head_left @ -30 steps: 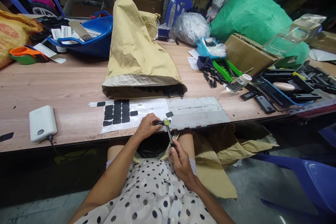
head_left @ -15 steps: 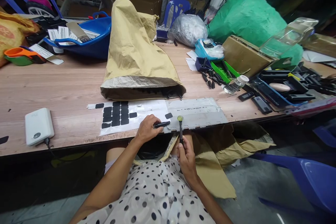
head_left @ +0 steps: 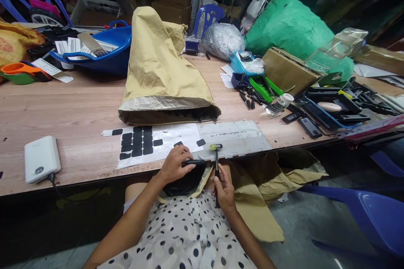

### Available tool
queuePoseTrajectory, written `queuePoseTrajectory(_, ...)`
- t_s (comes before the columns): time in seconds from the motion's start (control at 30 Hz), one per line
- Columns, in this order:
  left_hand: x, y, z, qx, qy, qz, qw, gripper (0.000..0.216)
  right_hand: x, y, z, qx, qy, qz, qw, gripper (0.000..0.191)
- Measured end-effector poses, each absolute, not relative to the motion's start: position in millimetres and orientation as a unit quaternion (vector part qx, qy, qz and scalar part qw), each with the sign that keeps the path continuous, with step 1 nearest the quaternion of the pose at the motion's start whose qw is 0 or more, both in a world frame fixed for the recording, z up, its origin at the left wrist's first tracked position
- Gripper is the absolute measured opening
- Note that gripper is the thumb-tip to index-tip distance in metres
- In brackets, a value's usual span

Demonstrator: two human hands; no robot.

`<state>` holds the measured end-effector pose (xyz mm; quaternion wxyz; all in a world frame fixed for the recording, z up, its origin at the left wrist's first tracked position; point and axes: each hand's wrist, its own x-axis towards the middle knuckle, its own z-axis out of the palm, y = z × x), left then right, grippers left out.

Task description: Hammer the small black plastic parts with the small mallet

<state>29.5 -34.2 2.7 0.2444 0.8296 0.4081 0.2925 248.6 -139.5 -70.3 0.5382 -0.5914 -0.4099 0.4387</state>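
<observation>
Head view shows me the person's left hand with its grip closed on a slim black piece at the surface's front edge. The right hand's grip is wrapped around a small hammer, its head appearing over the grey board. Black patches dot a white sheet just beside the board; behind it, a tan sack gapes open.

I can't see all of the orange bag, far left; the left hand hides the black piece's left end.
</observation>
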Motion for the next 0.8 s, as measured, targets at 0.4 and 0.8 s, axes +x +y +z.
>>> queuePoseTrajectory(0.4, 2, -101, -8, 0.856, 0.433, 0.251, 0.128, 0.008, 243, -139, -71, -0.583, -0.388, 0.448, 0.555, 0.064)
queuePoseTrajectory(0.8, 34, 82, 37, 0.548, 0.756, 0.301, 0.192, 0.023, 239, -137, -68, -0.580, -0.389, 0.459, 0.549, 0.070)
